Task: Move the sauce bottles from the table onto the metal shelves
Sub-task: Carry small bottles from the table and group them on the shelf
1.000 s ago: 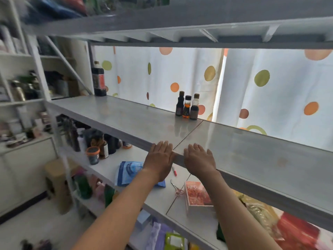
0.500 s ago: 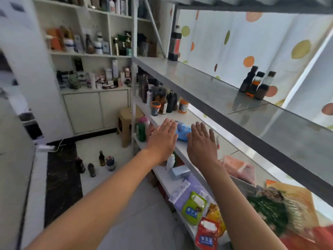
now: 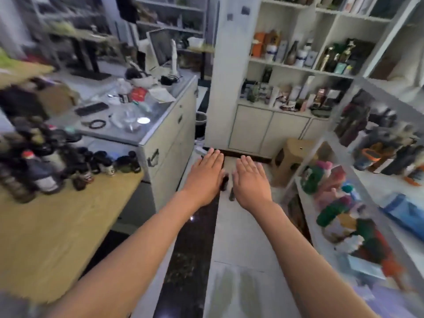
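— What do the hands show?

— The person's left hand [image 3: 205,174] and right hand [image 3: 250,180] are stretched forward side by side, palms down, fingers straight and loosely spread, holding nothing. Both hang over the floor [image 3: 238,237], pale tile with a dark speckled strip running beneath the left forearm. A couple of small dark bottles [image 3: 226,182] stand on the floor just past the hands, partly hidden by them.

— And the room around them?

— A narrow aisle. To the left stands a wooden table [image 3: 57,230]; beyond it a grey counter [image 3: 146,125] cluttered with cables and glassware. Ahead, a white cupboard unit [image 3: 275,129] with filled cubbies, a tan stool [image 3: 291,157] at its foot. To the right, the metal shelves [image 3: 321,239] carry blurred packets and jars.

— Where are the sauce bottles?

— The sauce bottles [image 3: 46,166] are crowded at the table's far left end, dark and motion-blurred, well apart from both hands and to the left of them.
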A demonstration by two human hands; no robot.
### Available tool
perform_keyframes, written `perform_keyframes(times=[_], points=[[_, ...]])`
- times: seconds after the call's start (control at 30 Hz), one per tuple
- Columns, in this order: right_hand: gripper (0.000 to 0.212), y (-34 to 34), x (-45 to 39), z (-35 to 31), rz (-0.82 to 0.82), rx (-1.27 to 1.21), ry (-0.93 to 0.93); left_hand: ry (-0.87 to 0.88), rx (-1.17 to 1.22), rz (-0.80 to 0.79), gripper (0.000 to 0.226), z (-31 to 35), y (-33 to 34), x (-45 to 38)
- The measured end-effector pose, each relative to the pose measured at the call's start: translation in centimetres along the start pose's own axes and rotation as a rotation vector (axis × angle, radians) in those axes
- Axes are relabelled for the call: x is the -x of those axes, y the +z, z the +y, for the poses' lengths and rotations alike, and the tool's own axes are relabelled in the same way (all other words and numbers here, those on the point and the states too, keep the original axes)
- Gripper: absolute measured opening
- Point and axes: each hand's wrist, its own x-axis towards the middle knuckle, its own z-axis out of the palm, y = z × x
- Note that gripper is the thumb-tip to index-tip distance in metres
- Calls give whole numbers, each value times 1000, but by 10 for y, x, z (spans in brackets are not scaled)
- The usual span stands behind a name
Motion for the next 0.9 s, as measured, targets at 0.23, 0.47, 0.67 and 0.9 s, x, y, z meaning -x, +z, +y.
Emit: perform_keyframes(times=[0.23,0.47,0.67,0.9], points=[[53,63,-62,-212,-129,-98,-378,-389,-22,33,54,-195,-28,95],[53,115,-85,-359,-253,-112,-542,-619,16,84,54,-324,-42,167],[54,154,-106,-409,-353,-110,-549,-777,86,73,54,-388,-30,190],[55,206,-149,-435,-440,-138,-510,-886,183,68,59,-430,-8,185]])
